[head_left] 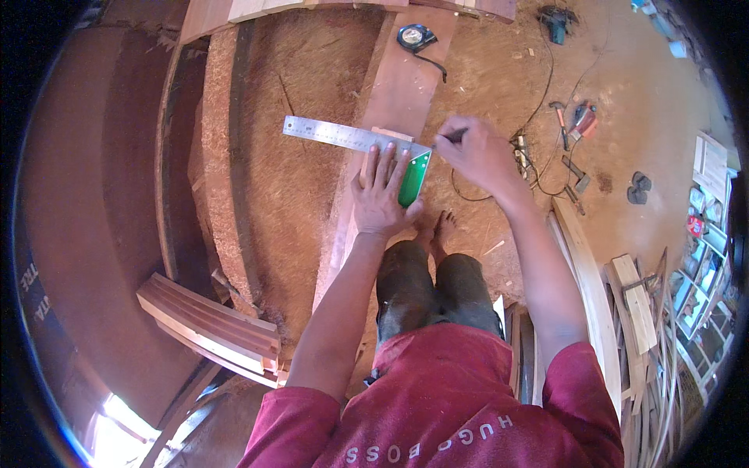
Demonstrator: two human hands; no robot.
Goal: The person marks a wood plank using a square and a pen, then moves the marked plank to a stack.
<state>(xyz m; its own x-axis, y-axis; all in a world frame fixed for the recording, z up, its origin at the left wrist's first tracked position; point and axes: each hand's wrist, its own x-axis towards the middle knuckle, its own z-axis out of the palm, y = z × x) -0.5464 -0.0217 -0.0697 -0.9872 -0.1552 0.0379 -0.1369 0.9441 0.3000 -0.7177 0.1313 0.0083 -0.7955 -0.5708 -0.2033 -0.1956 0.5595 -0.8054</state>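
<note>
A try square with a steel blade (331, 134) and a green handle (413, 181) lies across a long reddish wooden board (406, 78). My left hand (382, 199) presses it down, fingers spread out over the blade's lower edge and thumb by the handle's end. Just right of the square's corner, my right hand (480, 156) is closed in a pinch. A short dark pencil-like stick (455, 134) shows between its fingers; its exact kind is hard to make out. Farther up the same board rests a black tape measure (417, 37), with a dark strap trailing from it.
Stacked timber (211, 324) stands at the left, with a thick beam (222, 156) beyond. On the dusty floor to the right are a hammer (560, 125), a red power tool (583, 119), cords and sandals (639, 188). Planks (632, 304) lie at the lower right.
</note>
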